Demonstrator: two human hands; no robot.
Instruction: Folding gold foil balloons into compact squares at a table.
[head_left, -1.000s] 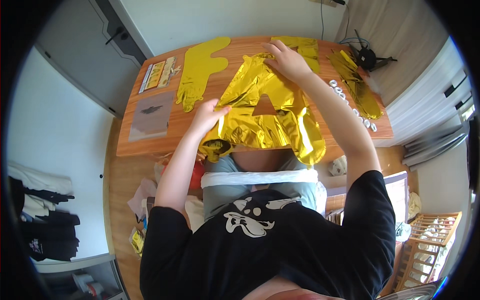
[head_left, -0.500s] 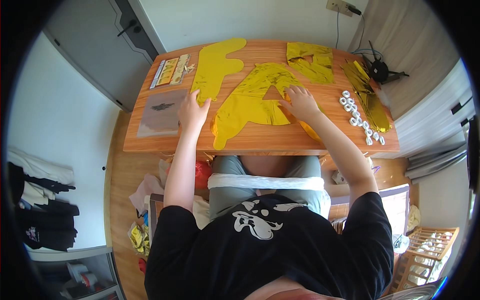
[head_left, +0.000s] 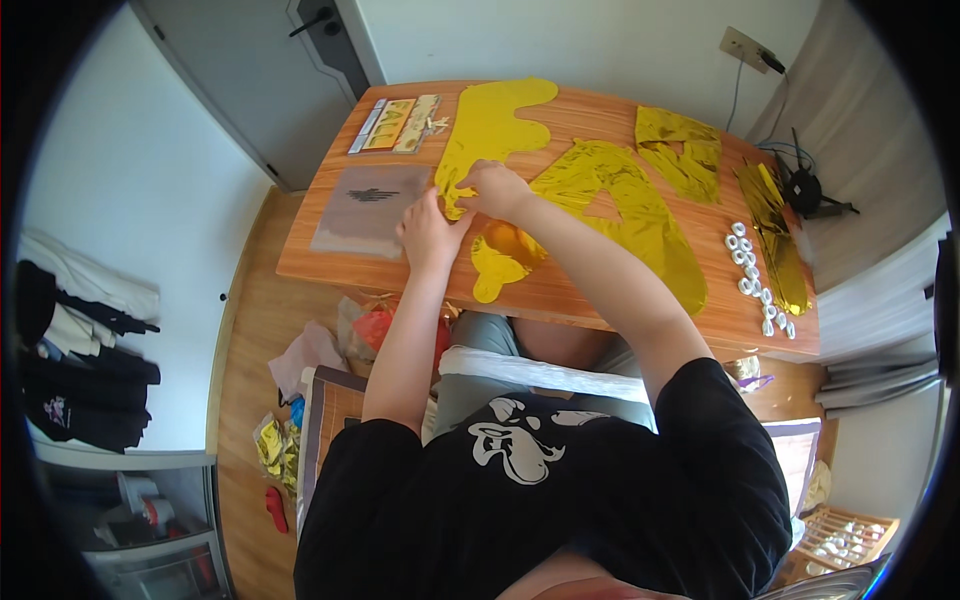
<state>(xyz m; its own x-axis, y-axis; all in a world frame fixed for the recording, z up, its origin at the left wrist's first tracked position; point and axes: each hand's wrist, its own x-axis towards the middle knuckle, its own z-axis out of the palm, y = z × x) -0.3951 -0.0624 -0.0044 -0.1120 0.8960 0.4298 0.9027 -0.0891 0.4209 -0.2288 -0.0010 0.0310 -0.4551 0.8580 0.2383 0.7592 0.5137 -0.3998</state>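
A: Where the two hands meet at the lower edge of the flat yellow foil balloon (head_left: 490, 125), what is shown?

B: The left hand (head_left: 428, 232) is laid palm down on the wooden table (head_left: 330, 262), its fingers spread and nearly flat against the balloon's lower edge; nothing is seen to be gripped. The right hand (head_left: 492, 187) is curled at that same edge, but whether foil is pinched between its fingers cannot be told. The balloon is spread flat across the far left-centre of the table, beside a gold letter-shaped foil balloon (head_left: 625, 215) and just right of a grey packet (head_left: 368, 205).

A: What risk may be judged from this arrangement?

B: The thin foil could be creased or torn if it is pulled against the pressing left hand. A small gold foil piece (head_left: 503, 262) lies under the right forearm near the table's near edge and could be swept off by it. The row of small white rings (head_left: 755, 280) lies well apart and is less exposed.

A: What is changed from half a second earlier?

B: The right hand, then rested on the gold letter balloon, has been brought across to the yellow one. The left hand has been shifted rightward from beside the packet.
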